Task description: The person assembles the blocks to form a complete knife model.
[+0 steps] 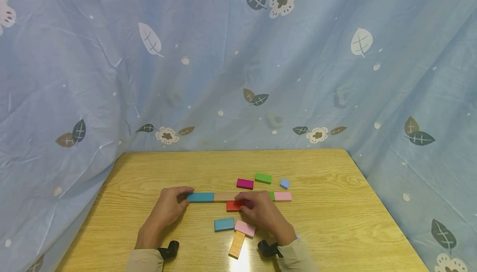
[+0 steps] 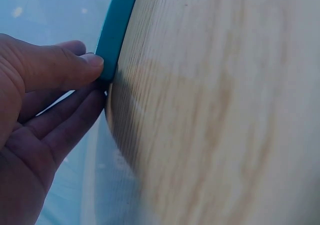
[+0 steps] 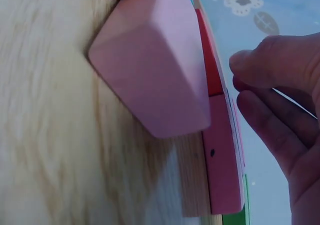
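Note:
My left hand (image 1: 169, 206) pinches the left end of a blue block (image 1: 200, 197), thumb on its near side, as the left wrist view also shows with the teal-looking block (image 2: 116, 32). This block begins a row that continues with a plain wooden block (image 1: 225, 197), then magenta, green and a pink block (image 1: 283, 196). Over the row's middle is my right hand (image 1: 262, 210), hiding part of it. Below its fingertips a red block (image 3: 210, 60) and a magenta block (image 3: 223, 160) lie end to end along the row. Nothing shows between the right thumb and fingers.
Nearer on the wooden table (image 1: 335, 222) lie a loose blue block (image 1: 224, 225), a pink block (image 1: 244, 228) and an orange block (image 1: 237, 245). Behind the row are a magenta block (image 1: 245, 184), a green block (image 1: 263, 178) and a small light-blue block (image 1: 285, 184). A patterned curtain (image 1: 208, 56) surrounds the table.

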A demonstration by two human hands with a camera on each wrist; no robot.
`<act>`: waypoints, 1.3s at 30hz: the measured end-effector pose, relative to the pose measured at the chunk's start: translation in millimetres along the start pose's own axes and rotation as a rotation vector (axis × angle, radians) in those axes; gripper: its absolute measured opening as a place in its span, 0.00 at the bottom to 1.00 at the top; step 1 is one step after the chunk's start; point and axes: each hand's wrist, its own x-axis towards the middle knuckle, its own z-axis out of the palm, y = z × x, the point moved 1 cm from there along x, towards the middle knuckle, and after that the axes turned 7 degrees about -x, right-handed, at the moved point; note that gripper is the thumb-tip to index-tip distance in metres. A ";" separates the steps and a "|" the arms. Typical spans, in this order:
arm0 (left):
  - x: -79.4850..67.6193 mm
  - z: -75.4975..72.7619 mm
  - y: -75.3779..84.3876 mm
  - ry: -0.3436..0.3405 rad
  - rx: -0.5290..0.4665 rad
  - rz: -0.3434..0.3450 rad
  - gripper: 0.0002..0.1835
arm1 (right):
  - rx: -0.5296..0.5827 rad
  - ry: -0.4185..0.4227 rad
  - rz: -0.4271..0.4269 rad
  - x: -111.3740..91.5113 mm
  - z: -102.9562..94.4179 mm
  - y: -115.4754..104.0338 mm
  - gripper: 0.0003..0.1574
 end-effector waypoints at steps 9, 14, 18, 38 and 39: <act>-1.2 0.4 0.7 0.001 -0.007 -0.002 0.22 | 0.049 -0.034 0.003 2.7 5.0 -1.6 0.18; -1.9 0.6 1.9 0.002 -0.011 -0.008 0.22 | 0.034 -0.040 0.016 3.0 6.2 -1.5 0.17; -1.9 0.5 1.8 0.001 -0.009 -0.007 0.22 | 0.027 -0.035 0.019 2.7 7.4 -0.9 0.17; -1.0 1.4 0.8 0.008 0.001 0.000 0.22 | 0.191 0.058 0.121 -35.3 -20.6 19.9 0.14; -1.0 1.2 1.0 0.009 0.002 0.001 0.22 | 0.208 0.062 0.135 -39.8 -23.5 22.3 0.14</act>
